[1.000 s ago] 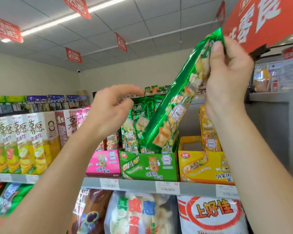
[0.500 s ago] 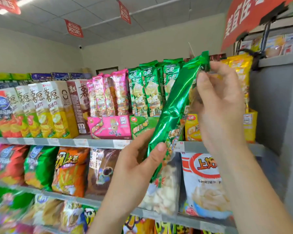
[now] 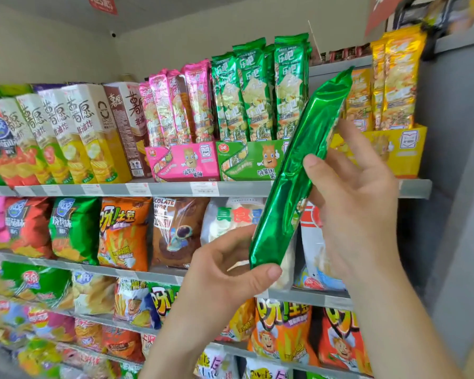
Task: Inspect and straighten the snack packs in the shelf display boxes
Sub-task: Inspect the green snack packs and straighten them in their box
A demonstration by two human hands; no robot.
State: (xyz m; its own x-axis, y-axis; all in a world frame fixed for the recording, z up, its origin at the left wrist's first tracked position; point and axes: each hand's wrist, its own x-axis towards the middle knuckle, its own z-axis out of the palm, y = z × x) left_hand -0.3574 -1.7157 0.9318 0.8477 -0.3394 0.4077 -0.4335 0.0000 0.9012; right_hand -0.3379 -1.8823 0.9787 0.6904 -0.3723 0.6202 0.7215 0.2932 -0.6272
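Note:
A long shiny green snack pack (image 3: 298,170) is held slanted in front of the shelves, its back side toward me. My left hand (image 3: 225,277) grips its lower end, thumb across the bottom edge. My right hand (image 3: 359,198) holds its middle and upper part from the right, thumb pressed on the foil. Behind stand three display boxes on the top shelf: a pink box (image 3: 182,161), a green box (image 3: 246,160) with upright green packs (image 3: 260,88), and a yellow box (image 3: 389,149) with yellow packs (image 3: 394,80).
Tall chip cartons (image 3: 74,132) fill the top shelf's left part. The shelf rail (image 3: 148,188) carries price tags. Lower shelves hold bagged snacks (image 3: 123,231). A grey side panel (image 3: 457,160) closes the shelving on the right.
The green pack has come down from high above the green box to chest height. My left hand has taken hold of its lower end. The view has dropped, showing lower shelves.

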